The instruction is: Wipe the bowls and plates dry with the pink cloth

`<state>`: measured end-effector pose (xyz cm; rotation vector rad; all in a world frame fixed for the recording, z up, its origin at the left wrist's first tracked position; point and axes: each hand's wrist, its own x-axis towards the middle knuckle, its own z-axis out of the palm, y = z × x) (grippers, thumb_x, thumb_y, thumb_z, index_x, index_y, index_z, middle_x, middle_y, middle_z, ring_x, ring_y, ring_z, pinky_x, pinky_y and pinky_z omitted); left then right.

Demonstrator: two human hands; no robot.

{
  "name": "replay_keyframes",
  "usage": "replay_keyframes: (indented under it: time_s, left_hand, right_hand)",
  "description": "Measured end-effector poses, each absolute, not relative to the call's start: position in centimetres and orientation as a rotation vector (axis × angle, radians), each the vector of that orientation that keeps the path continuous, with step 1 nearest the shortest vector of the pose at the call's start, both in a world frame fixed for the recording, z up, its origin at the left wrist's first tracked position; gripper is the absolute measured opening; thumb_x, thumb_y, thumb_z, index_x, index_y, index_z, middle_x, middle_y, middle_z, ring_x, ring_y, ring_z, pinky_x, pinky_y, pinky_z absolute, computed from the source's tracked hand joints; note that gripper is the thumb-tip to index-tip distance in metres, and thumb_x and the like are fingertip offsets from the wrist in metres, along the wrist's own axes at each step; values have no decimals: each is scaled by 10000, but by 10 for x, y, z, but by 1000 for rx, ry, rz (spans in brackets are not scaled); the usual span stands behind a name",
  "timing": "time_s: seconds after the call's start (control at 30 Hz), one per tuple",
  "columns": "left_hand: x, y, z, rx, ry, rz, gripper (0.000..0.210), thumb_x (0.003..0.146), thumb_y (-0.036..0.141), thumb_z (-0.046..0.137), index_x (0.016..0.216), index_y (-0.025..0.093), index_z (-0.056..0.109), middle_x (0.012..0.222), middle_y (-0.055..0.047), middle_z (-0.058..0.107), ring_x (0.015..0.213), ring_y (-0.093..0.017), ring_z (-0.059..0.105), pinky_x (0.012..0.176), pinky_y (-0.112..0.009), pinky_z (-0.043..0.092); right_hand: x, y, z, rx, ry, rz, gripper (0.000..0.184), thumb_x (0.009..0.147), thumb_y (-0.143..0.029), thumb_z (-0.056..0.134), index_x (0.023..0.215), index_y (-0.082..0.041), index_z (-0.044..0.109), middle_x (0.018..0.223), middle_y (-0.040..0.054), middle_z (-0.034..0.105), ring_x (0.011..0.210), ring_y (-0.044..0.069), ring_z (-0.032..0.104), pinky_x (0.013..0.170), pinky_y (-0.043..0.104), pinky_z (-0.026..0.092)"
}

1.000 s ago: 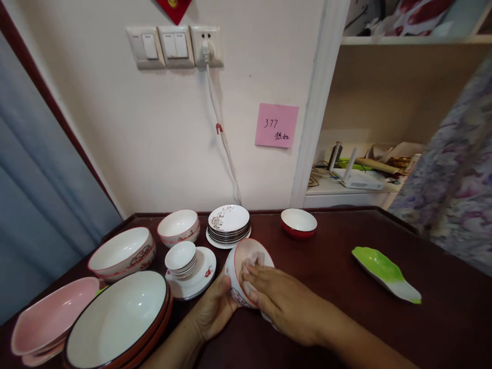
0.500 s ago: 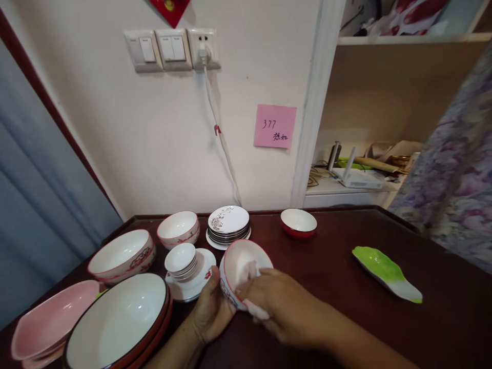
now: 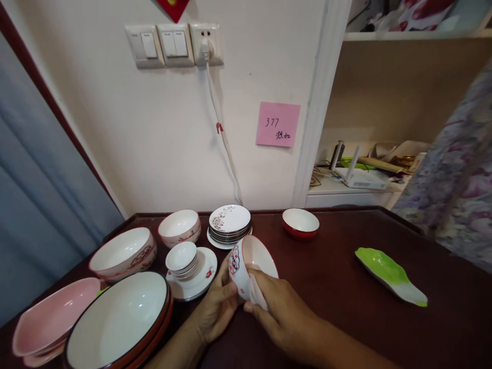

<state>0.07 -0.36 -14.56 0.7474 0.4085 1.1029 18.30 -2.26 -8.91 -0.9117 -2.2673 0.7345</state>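
A white bowl [image 3: 262,254] with a red rim and a red-and-black pattern is held tilted above the table, its mouth turned to the right. My left hand [image 3: 220,307] grips it from the left and below, partly hidden behind the bowl. On the near rim, my right hand [image 3: 280,312] pinches a pale cloth [image 3: 257,294] against the bowl's wall. Just left of the hands, several small white dishes [image 3: 182,259] sit stacked on white plates [image 3: 207,264] with red flowers. Behind the bowl stands a stack of dark-rimmed plates [image 3: 229,220].
Left on the dark table [image 3: 323,297] are two patterned bowls [image 3: 126,251] [image 3: 179,225], large brown-sided bowls [image 3: 119,318] and pink dishes [image 3: 54,318]. A red bowl [image 3: 300,225] stands at the back; a green leaf-shaped dish [image 3: 390,274] lies right. A wall rises behind.
The bowl has turned so its mouth faces more to the right and its patterned outside shows. My right hand and the cloth have shifted from inside the bowl to its near rim.
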Motion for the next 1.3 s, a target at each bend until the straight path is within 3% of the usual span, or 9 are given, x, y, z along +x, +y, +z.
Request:
replay_keyframes:
  time_s: [0.13, 0.3, 0.37, 0.6, 0.77, 0.87, 1.0, 1.13, 1.3]
  left_hand:
    - [-4, 1, -149, 698, 433, 1134, 506, 842, 338, 618, 1328, 233, 521, 1192, -114, 690, 1035, -275, 641, 806, -369, 502]
    - [-1, 4, -143, 610, 504, 1082, 519, 899, 517, 456, 1239, 153, 600, 1137, -169, 709, 1010, -306, 661, 828, -447, 510]
    - [-1, 4, -144, 610, 446, 1024, 591, 862, 584, 472, 1241, 150, 603, 1161, -179, 698, 1050, -327, 647, 879, -492, 490]
    - [-4, 2, -150, 615, 307, 1014, 471, 806, 397, 657, 1196, 133, 649, 1202, -152, 692, 1290, -329, 485, 1126, -496, 259]
    - [0, 1, -153, 581, 263, 1004, 495, 814, 435, 636, 1208, 137, 645, 1193, -136, 701, 1304, -330, 473, 1140, -498, 236]
    - [2, 1, -154, 572, 279, 1045, 487, 801, 411, 659, 1235, 192, 630, 1206, -94, 702, 1327, -313, 448, 1148, -479, 232]
    - [4, -3, -149, 616, 355, 1172, 597, 786, 403, 682, 1346, 270, 523, 1295, -65, 651, 1374, -299, 377, 1154, -448, 229]
    - [10, -11, -141, 742, 419, 1237, 813, 745, 412, 723, 1455, 310, 341, 1444, -82, 509, 1394, -326, 329, 1149, -452, 236]
    - [17, -17, -136, 875, 487, 1287, 1095, 595, 441, 829, 1493, 322, 215, 1532, -104, 370, 1408, -368, 276, 1141, -465, 242]
  right_hand:
    - [190, -11, -90, -772, -2471, 600, 198, 878, -177, 530, 1068, -196, 582, 1103, 69, 665, 1047, 201, 590, 955, 323, 419]
    - [207, 7, -88, -891, -2648, 267, 384, 907, -104, 444, 1222, -274, 584, 1383, 56, 551, 1342, 235, 408, 1148, 561, 55]
    - [208, 6, -88, -920, -2651, 237, 389, 908, -102, 440, 1234, -256, 587, 1378, 71, 554, 1347, 238, 407, 1158, 552, 15]
    - [192, -19, -82, -773, -2503, 700, 429, 874, -256, 580, 1295, -209, 508, 1297, 71, 595, 1174, 223, 536, 1061, 360, 369]
    - [211, -8, -66, -825, -2369, 933, 275, 949, -373, 469, 924, -172, 655, 908, 54, 693, 858, 195, 626, 803, 322, 487]
    - [230, 13, -67, -905, -1831, 1161, 376, 934, -490, 458, 912, -165, 645, 853, 57, 697, 764, 192, 648, 686, 301, 508]
    - [232, 33, -85, -988, -1054, 1111, 483, 879, -554, 515, 1197, -192, 551, 1052, 93, 690, 892, 237, 665, 733, 343, 536]
    - [200, 24, -112, -927, -985, 1444, 580, 823, -515, 610, 1287, -192, 482, 1159, 115, 659, 972, 246, 652, 784, 346, 536]
    - [171, 4, -129, -930, -867, 1595, 562, 750, -437, 704, 1216, -196, 503, 1004, 66, 690, 844, 207, 661, 751, 304, 519]
